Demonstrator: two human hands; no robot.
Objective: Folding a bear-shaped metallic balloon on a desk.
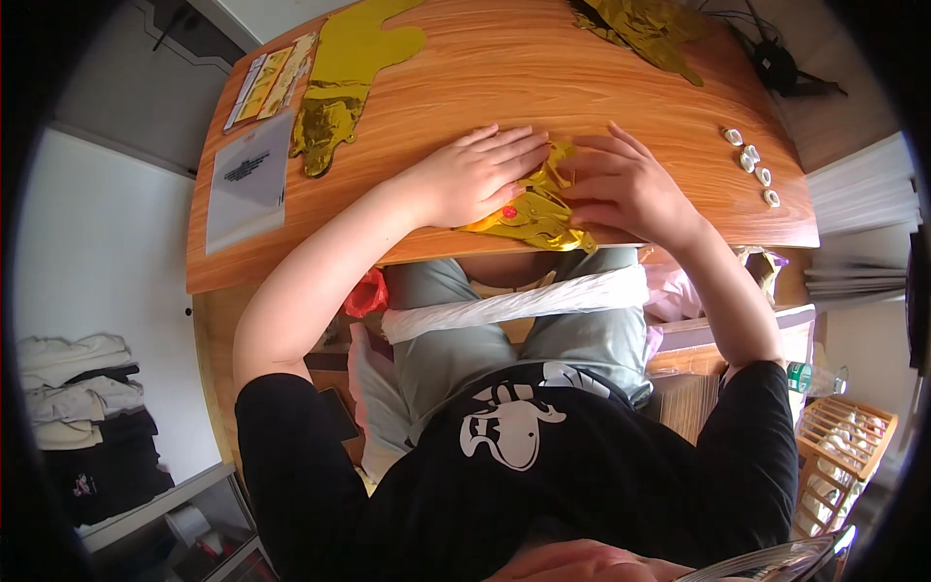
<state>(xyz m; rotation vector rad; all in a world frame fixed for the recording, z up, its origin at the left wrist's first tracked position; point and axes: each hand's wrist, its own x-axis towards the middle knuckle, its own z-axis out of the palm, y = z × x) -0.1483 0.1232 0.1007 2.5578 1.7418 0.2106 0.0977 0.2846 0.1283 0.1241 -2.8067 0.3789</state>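
Observation:
A crumpled piece of shiny gold foil (529, 215), which looks like a flat foil balloon with a small red spot, lies at the table's near edge. My left hand (475, 175) rests palm down on its left side, fingers stretched out to the right and pressing on it. On the opposite side my right hand (626, 184) touches the foil with its fingers apart and slightly bent. Both hands cover parts of the foil, so its full outline is hidden.
Larger gold foil pieces lie at the far left (364, 58) and far right (645, 34) of the wooden table (465, 87). Printed cards (272, 78) and a clear plastic sleeve (247, 189) are on the left. Several small white rolls (749, 160) line the right, near a black corded object (776, 66).

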